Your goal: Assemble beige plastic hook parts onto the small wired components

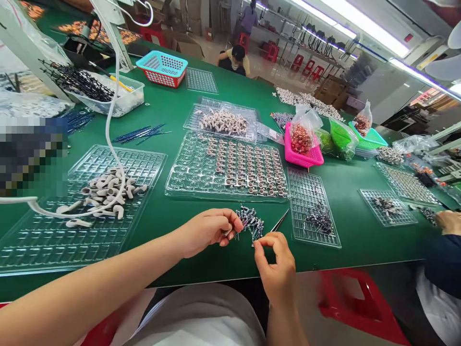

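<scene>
My left hand is closed, fingers curled round a small pale piece that is mostly hidden. Just beside it lies a loose pile of small dark-and-silver wired parts. At the right edge of that pile my right hand pinches thumb and forefinger together on the end of one thin wired part. Pointed tweezers stick out behind the right fingers; I cannot tell whether they are held. Beyond both hands, a clear tray carries rows of pale earphone shells, its left pockets bare.
Loose curved pale shells lie on a clear tray at left, crossed by a white cable. At right stand a wired-parts tray and a pink basket. A co-worker's hand is far right.
</scene>
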The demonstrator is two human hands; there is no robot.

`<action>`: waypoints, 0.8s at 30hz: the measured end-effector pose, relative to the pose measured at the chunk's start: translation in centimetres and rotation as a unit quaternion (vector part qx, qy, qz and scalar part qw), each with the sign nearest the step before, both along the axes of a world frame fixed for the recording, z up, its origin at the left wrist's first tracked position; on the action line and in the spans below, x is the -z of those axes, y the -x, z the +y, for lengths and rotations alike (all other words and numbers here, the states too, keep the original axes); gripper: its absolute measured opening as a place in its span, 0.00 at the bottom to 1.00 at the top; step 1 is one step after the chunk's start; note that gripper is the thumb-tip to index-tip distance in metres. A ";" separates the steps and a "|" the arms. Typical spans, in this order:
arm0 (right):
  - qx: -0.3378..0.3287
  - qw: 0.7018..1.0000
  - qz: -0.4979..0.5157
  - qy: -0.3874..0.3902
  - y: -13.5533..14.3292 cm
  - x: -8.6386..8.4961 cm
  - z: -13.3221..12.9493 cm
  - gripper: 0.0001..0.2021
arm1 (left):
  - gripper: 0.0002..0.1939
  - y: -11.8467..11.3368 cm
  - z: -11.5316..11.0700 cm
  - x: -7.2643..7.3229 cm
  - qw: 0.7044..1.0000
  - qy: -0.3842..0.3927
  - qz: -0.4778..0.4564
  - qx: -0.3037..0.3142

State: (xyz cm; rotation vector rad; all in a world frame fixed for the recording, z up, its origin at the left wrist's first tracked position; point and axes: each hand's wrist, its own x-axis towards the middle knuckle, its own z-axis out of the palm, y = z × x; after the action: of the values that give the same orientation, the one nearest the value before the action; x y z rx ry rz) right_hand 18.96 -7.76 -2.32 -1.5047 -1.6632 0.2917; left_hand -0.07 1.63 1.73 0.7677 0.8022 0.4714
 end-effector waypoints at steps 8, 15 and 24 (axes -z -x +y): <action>0.044 0.995 0.007 -0.084 2.6 0.7 0.6 0.05 | 0.15 -0.7 -1.4 0.2 0.989 -0.113 0.089 0.040; 0.010 0.995 0.001 -0.098 3.5 0.9 0.4 0.06 | 0.14 -0.9 -1.4 0.5 0.981 -0.169 0.093 0.019; -0.110 0.993 0.012 -0.029 0.9 -0.2 0.3 0.18 | 0.10 0.1 -1.4 0.0 0.906 -0.332 0.222 0.141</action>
State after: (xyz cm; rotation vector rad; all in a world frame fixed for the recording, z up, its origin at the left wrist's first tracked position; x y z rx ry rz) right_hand 18.02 -7.49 -2.16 -1.2721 -1.8039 0.3750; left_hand -0.22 0.25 1.71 1.6462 0.9386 0.3044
